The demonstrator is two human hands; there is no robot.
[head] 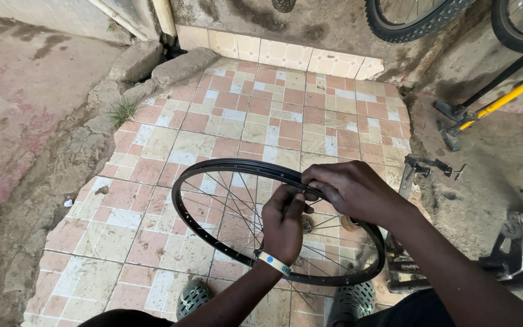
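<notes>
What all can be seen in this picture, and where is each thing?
Spoked bicycle wheel rim: one, black, centre, held above the floor.
Tiled floor: one, pink and cream, middle.
Rough stones: several, grey, top left edge of the tiles.
Knobbly bicycle tyres: two, black, top right.
Yellow bar: one, right.
Metal bicycle parts: several, grey, lower right.
Perforated shoes: two, grey-green, bottom.
Wristband: one, pale, left wrist.
Left hand: on the rim.
Right hand: on the rim.
</notes>
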